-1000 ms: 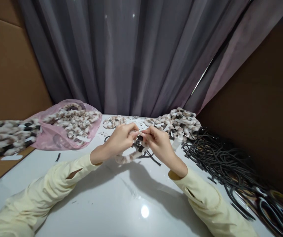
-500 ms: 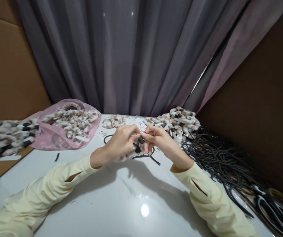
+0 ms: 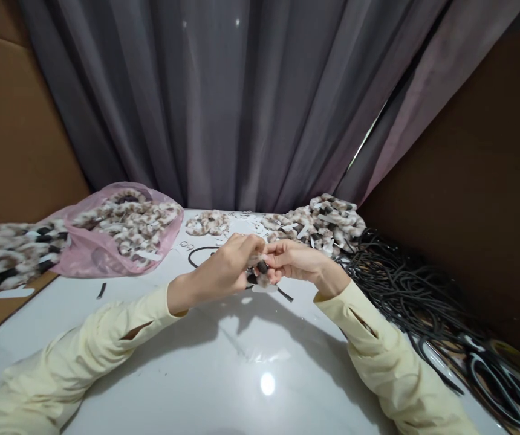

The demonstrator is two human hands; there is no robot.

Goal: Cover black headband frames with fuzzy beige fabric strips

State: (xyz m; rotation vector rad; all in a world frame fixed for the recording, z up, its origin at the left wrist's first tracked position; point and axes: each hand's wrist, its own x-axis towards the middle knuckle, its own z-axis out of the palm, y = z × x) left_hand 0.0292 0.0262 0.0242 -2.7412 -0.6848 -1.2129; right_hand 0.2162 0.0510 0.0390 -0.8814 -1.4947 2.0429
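Observation:
My left hand is closed around a fluffy white-and-brown strap with black parts, held above the white table. The right hand pinches the same strap at its right side with thumb and fingers. Below the fingers hangs a white tag. Much of the strap is hidden by my hands. Behind and beneath them, a black cord lies curved on the table, one end showing at the right.
A pink plastic bag of fluffy straps sits at left, with more straps beside it. Another strap pile stands at back right. Black cords heap along the right, near scissors. Small rings lie beyond my left hand.
My left hand has turned and now covers more of the strap. The right hand has flattened and come lower. A white tag now shows below the fingers.

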